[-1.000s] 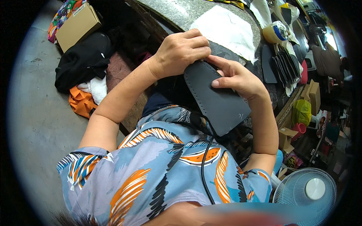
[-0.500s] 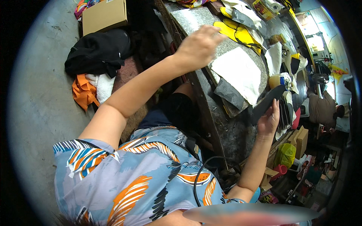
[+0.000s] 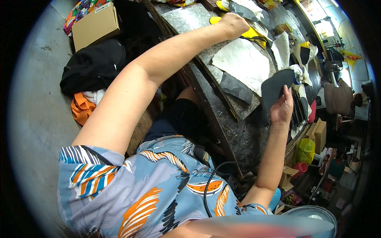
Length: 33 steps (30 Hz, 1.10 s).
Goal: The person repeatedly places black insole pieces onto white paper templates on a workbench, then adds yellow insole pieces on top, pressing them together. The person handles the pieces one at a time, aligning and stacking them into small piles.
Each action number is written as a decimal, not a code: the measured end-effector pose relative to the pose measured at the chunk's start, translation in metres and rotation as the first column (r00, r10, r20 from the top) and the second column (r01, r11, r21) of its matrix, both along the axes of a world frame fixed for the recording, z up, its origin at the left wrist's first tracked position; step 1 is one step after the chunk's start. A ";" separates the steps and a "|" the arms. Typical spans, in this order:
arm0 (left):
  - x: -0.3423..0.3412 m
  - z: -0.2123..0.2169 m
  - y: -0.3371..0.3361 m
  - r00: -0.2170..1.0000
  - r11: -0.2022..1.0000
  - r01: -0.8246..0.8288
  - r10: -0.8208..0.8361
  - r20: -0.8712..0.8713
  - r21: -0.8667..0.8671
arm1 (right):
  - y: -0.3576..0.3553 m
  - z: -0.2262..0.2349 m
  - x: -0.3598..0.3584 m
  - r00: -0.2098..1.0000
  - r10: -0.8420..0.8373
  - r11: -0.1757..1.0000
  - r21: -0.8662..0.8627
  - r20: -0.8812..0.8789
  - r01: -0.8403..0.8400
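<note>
Reaching my left hand (image 3: 234,23) out from the dark leather piece (image 3: 276,89) toward twelve o'clock, fingers hidden, I'm now pinching it right-handed (image 3: 282,109) only.

1. The left hand (image 3: 234,23) reaches far across the stone counter (image 3: 190,18), closed over a yellow piece (image 3: 254,33) lying there.
2. The right hand (image 3: 282,109) holds a dark grey leather piece (image 3: 276,87) upright above the counter's near edge, its grip along the lower side.
3. A pale sheet (image 3: 244,63) lies flat on the counter between the two hands, with a dark grey scrap (image 3: 235,86) just beside it.
4. On the floor to the left sit a cardboard box (image 3: 95,25), a black bag (image 3: 93,67) and an orange cloth (image 3: 81,109).
5. A white fan (image 3: 313,218) stands at the lower right.
</note>
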<state>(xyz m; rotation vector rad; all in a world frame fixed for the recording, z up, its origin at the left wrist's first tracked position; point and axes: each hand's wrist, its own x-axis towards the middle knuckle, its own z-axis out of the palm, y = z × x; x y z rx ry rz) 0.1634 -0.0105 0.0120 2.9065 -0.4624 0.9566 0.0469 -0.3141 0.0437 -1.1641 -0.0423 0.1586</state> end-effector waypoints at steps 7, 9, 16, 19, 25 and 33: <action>-0.012 -0.013 -0.003 1.000 0.987 0.004 -0.007 -0.017 -0.163 | -0.026 0.029 0.004 0.842 -0.164 0.913 -0.245 0.515 0.327; -0.011 -0.010 -0.006 0.996 0.995 -0.023 0.015 -0.083 -0.094 | -0.026 0.034 -0.004 0.578 0.109 0.623 -0.509 0.809 0.594; -0.004 0.006 -0.011 0.987 0.997 0.034 -0.023 -0.158 0.067 | -0.016 0.025 -0.028 0.686 0.595 -0.042 -0.837 0.418 0.546; -0.011 0.010 -0.013 0.991 0.997 -0.002 -0.009 -0.131 -0.078 | 0.002 0.029 -0.012 0.667 0.502 0.211 -0.826 0.550 0.522; -0.048 0.007 0.001 0.986 0.966 0.125 -0.096 0.136 -0.226 | 0.058 0.002 0.013 0.651 0.678 0.042 -0.902 0.341 0.430; -0.070 -0.001 0.000 0.933 0.882 0.312 -0.214 0.289 -0.352 | 0.083 0.010 0.051 0.484 0.519 0.302 -0.681 0.704 0.667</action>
